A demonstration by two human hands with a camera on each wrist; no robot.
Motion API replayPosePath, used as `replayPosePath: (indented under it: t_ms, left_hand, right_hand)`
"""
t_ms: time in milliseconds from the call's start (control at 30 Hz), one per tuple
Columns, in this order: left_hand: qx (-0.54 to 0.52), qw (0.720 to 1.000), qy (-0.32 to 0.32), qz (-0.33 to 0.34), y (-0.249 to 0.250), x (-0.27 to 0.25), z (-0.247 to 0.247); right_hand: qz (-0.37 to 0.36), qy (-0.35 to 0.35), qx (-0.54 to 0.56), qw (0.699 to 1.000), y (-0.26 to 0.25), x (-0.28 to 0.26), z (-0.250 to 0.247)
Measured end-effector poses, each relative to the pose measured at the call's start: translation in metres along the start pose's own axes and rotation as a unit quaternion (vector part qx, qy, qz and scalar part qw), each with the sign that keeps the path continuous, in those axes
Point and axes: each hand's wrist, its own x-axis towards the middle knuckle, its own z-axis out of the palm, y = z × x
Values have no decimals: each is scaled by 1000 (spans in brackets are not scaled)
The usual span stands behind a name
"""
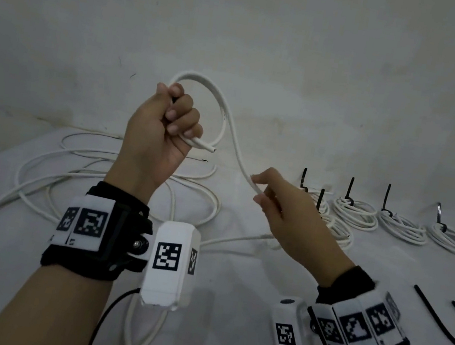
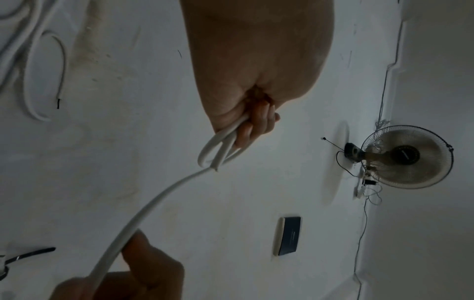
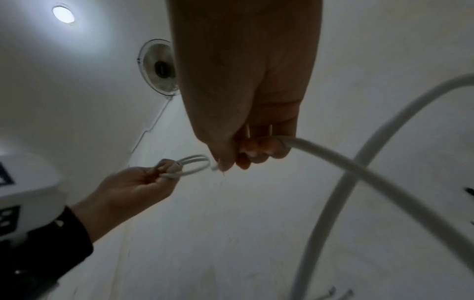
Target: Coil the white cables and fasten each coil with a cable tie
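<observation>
Here, left hand (image 1: 161, 128) fists cable (image 1: 234, 140); right hand (image 1: 286, 212) pinches

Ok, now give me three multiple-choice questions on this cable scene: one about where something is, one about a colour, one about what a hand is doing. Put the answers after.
1. Where do the tied coils lie on the table?
A. At the far right
B. At the near left
C. Under the left wrist

2. What colour are the cable ties?
A. White
B. Black
C. Red

3. What is the left hand doing?
A. Lying flat on the table
B. Holding scissors
C. Gripping a loop of the white cable

Answers:
1 A: the head view shows them in a row at the far right.
2 B: a black strip stands up from each coil.
3 C: its fingers curl round the loop, while the right hand pinches the same cable lower down.
</observation>
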Motion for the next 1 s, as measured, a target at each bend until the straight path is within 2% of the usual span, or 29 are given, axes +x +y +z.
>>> replayPosePath:
  t_ms: [100, 167, 233, 367, 467, 567, 633, 733, 867, 1000]
  left_hand:
    - [41, 999, 19, 0, -3, 0, 2]
    - [78, 997, 29, -3, -5, 0, 3]
    - [121, 992, 27, -15, -10, -1, 6]
    - [220, 973, -16, -67, -24, -9, 17]
    - [262, 956, -63, -112, -34, -15, 25]
    - [295, 939, -108, -137, -39, -18, 25]
    - [318, 927, -137, -147, -40, -20, 25]
    - [340, 916, -139, -161, -42, -24, 28]
    - [306, 920, -167, -179, -45, -24, 29]
    - [246, 931, -176, -207, -47, -25, 33]
  right_hand:
    - [-52, -63, -79, 994, -11, -1, -5]
    - [-96, -78, -146, 982, -17, -3, -6]
    - [-150, -55, -197, 967, -22, -4, -8]
    - [-210, 17, -150, 966, -41, -2, -19]
    - [-188, 98, -79, 974, -47, -2, -29]
    - [-147, 169, -60, 973, -45, -4, -34]
    - [-134, 188, -54, 971, -43, -4, -35]
    - [-128, 196, -29, 972, -42, -3, -35]
    - [-125, 230, 12, 965, -35, 0, -38]
    - [-91, 276, 57, 955, -21, 2, -38]
